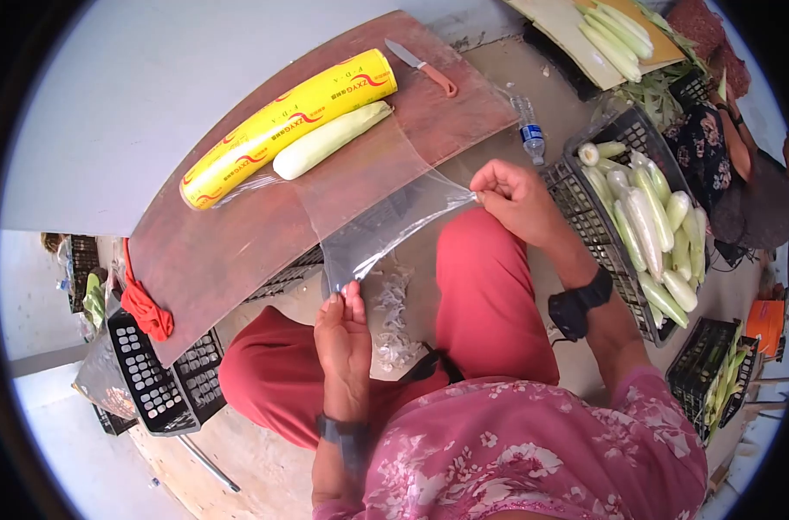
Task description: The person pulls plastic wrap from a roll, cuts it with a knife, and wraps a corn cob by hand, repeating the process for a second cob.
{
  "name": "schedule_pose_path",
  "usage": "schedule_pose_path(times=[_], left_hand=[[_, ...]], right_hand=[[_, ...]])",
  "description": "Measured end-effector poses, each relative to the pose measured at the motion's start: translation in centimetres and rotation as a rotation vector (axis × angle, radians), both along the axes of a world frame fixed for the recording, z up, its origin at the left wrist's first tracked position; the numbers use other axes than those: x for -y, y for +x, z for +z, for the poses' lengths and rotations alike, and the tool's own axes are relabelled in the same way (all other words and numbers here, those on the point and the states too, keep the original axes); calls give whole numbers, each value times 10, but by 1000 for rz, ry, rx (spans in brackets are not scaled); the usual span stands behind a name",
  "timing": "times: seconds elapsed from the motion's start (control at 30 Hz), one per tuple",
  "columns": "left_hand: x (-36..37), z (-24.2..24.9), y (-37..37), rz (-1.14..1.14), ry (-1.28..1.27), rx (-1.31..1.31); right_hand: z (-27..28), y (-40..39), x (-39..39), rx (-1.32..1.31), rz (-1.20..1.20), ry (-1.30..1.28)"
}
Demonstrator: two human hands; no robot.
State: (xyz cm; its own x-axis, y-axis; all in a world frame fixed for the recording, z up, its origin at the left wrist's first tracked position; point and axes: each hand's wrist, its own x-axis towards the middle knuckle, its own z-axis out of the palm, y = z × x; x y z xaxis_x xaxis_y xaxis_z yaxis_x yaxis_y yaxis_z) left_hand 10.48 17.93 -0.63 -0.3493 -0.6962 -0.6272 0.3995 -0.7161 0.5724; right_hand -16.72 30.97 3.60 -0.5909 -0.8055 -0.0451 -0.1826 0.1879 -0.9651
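Observation:
A sheet of clear plastic film (pixel 386 221) is stretched toward me over the near edge of the reddish board table (pixel 238 260). My left hand (pixel 342 334) pinches its left corner, and my right hand (pixel 511 199) pinches the right corner. Behind the film lies a yellow roll of cling wrap (pixel 290 126) with red and black print. One pale green zucchini-like vegetable (pixel 329 143) rests on the film, alongside the roll. Both hands are closed at the fingertips, in front of the table and above my knees.
A knife (pixel 429 71) with an orange handle lies at the table's far right. A black crate (pixel 620 139) of pale vegetables and a water bottle (pixel 529 130) are on the right. Black crates (pixel 165 373) and a red cloth (pixel 143 303) are at left. Another person (pixel 715 156) sits far right.

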Motion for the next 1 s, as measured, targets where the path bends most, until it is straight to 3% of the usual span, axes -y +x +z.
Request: schedule_pose_path(times=[0.17, 0.27, 0.3, 0.53, 0.63, 0.73, 1.0], left_hand=[[-1, 13, -4, -49, 42, 105], [1, 15, -10, -71, 72, 137], [4, 14, -11, -88, 77, 139], [1, 9, -19, -26, 38, 181], [-5, -2, -27, 17, -107, 184], [-7, 3, -32, 58, -126, 167], [-8, -26, -23, 12, -117, 56]], right_hand=[[34, -6, 10, -231, 88, 226], [30, -16, 18, -485, 200, 140], [37, -18, 22, -460, 219, 232], [15, -26, 31, -501, 206, 211], [-6, -28, 26, -597, 162, 101], [3, -27, 18, -499, 145, 55], [-10, -14, 16, -690, 141, -30]])
